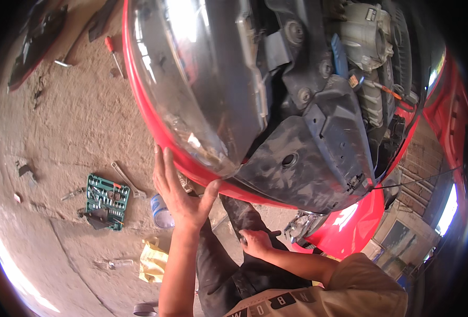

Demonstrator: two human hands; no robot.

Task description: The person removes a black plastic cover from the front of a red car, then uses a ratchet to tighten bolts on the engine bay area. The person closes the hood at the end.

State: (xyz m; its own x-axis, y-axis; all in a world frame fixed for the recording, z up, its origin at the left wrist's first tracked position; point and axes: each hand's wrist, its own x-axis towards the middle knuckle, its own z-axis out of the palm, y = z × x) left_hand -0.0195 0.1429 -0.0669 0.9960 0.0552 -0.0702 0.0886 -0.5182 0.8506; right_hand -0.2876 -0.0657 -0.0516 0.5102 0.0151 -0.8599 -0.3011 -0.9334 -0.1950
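The red front bumper (162, 140) of a vehicle curves under a large clear headlight (191, 95). Against the bumper's edge, just below the headlight's lower corner, my left hand (183, 198) rests with fingers and thumb spread. My right hand (256, 244) is low in front of my dark-trousered thigh, fingers curled. A short dark piece sticks out beside it; what the fingers hold is not clear. A dusty black plastic cover (297, 174) lies behind the bumper, right of the headlight.
Left on the dirt floor lie a green socket set case (107, 198), a wrench (128, 179), a tin can (162, 214), a yellow bag (153, 261) and a red-handled screwdriver (113, 53). An orange-handled tool (387, 91) lies in the engine bay; the red hood (450, 116) is to the right.
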